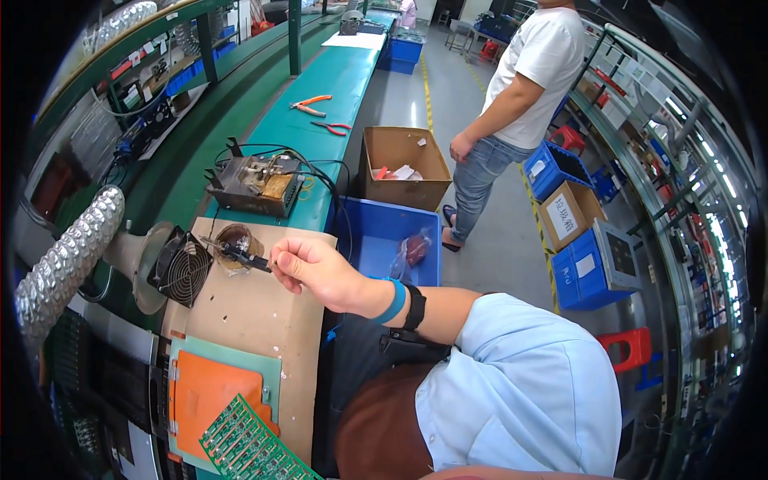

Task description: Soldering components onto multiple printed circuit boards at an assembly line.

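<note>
My right hand (318,274), with a blue band and a black strap at its wrist, is closed on the black handle of a soldering iron (246,257). The iron's thin tip points left, above a small round brown tin (238,240). Just left of the tin stands a black fan (186,269) with a round grille. A green circuit board panel (254,445) juts up from the lower edge, tilted over an orange flat piece (214,392) on a pale green mat. Whatever supports the panel is out of the picture. My left hand does not show.
A worn metal box (254,186) with black cables stands behind the tin. Orange-handled pliers (310,105) and red-handled cutters (331,128) lie farther along the green bench. A blue bin (384,232) and a cardboard box (406,190) flank it. Another person (524,88) stands in the aisle.
</note>
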Demonstrator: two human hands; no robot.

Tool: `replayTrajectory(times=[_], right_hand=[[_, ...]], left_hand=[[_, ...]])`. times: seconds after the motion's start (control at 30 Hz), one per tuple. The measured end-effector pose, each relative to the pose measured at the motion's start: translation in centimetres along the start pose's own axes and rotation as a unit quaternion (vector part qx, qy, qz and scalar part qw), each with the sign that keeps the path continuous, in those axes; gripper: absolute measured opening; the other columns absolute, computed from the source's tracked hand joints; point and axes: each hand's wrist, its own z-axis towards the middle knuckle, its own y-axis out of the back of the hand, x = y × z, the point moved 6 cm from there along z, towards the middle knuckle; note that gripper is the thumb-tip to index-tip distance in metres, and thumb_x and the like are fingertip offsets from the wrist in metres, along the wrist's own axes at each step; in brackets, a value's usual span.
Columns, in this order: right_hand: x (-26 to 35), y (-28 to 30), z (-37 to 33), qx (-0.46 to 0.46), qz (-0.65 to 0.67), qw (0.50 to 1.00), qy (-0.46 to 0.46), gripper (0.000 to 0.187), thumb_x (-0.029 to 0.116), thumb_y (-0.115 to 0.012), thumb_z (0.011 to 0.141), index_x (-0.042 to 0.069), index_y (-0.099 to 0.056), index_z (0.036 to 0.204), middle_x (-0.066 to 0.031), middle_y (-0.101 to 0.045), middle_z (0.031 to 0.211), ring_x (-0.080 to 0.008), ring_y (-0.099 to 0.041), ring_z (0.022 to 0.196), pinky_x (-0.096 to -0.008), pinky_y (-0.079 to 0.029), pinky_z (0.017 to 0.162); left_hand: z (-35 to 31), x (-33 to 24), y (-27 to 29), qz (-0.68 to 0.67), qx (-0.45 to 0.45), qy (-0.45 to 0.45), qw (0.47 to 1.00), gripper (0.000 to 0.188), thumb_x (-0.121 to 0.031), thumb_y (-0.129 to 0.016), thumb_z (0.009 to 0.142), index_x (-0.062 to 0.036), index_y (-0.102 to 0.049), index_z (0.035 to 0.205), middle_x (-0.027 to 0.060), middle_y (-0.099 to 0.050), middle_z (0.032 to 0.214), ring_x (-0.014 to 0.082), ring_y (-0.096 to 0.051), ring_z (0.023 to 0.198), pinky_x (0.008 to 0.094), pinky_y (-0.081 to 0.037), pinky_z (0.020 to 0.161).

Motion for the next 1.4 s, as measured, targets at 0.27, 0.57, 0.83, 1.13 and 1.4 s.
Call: replayTrajectory(times=[0.27, 0.57, 0.83, 1.13, 1.4], right_hand=[[-2.5, -2.1, -1.4, 0.052, -0.124, 0.991, -0.023, 0.01, 0.018, -0.059, 0.106, 0.009, -0.063, 0.107, 0.0028, -0.059, 0.089, -0.0077, -0.056, 0.081, -0.024, -0.048, 0.073], [-6.4, -4.7, -0.5, 0.138, -0.577, 0.792, 0.147, 0.003, 0.0, -0.066, 0.093, 0.002, -0.065, 0.095, -0.0102, -0.064, 0.091, -0.0227, -0.067, 0.08, -0.0333, -0.053, 0.069], [-6.4, -4.7, -0.7, 0.155, -0.58, 0.781, 0.169, 0.009, 0.0, -0.068, 0.091, 0.003, -0.069, 0.099, -0.0108, -0.067, 0.096, -0.025, -0.069, 0.081, -0.0343, -0.054, 0.069], [-2.0, -8.9, -6.3, 0.283, -0.319, 0.903, 0.051, 0.016, 0.007, -0.066, 0.099, -0.002, -0.068, 0.112, -0.0073, -0.068, 0.1, -0.0131, -0.065, 0.081, -0.0241, -0.051, 0.074], [-2.3, -12.6, -9.3, 0.356, 0.087, 0.903, -0.226, 0.035, 0.019, -0.064, 0.105, -0.001, -0.06, 0.133, -0.0014, -0.07, 0.113, -0.0058, -0.062, 0.09, -0.023, -0.051, 0.077]], left_hand=[[0.0, -0.5, 0.9, -0.035, 0.008, 0.046, 0.998, 0.025, -0.001, -0.071, 0.08, 0.003, -0.078, 0.103, 0.0233, -0.075, 0.099, 0.0321, -0.072, 0.088, 0.0373, -0.057, 0.082], [-0.9, -2.1, 2.6, -0.023, -0.044, 0.083, 0.995, 0.021, -0.012, -0.075, 0.088, -0.0022, -0.079, 0.106, 0.0184, -0.076, 0.098, 0.0246, -0.073, 0.083, 0.0302, -0.056, 0.072], [-0.4, -3.5, 2.8, 0.017, -0.063, 0.035, 0.997, 0.024, -0.008, -0.076, 0.085, -0.0038, -0.079, 0.108, 0.0184, -0.076, 0.099, 0.0247, -0.073, 0.082, 0.029, -0.055, 0.071], [0.5, -7.3, 2.2, 0.073, -0.093, -0.049, 0.992, 0.032, -0.001, -0.077, 0.076, -0.0049, -0.079, 0.108, 0.0173, -0.076, 0.099, 0.0203, -0.069, 0.075, 0.0265, -0.051, 0.063], [1.5, -8.9, -0.9, 0.137, -0.015, -0.072, 0.988, 0.037, -0.001, -0.073, 0.085, -0.0035, -0.074, 0.122, 0.0139, -0.076, 0.098, 0.0163, -0.066, 0.071, 0.0242, -0.049, 0.061]])
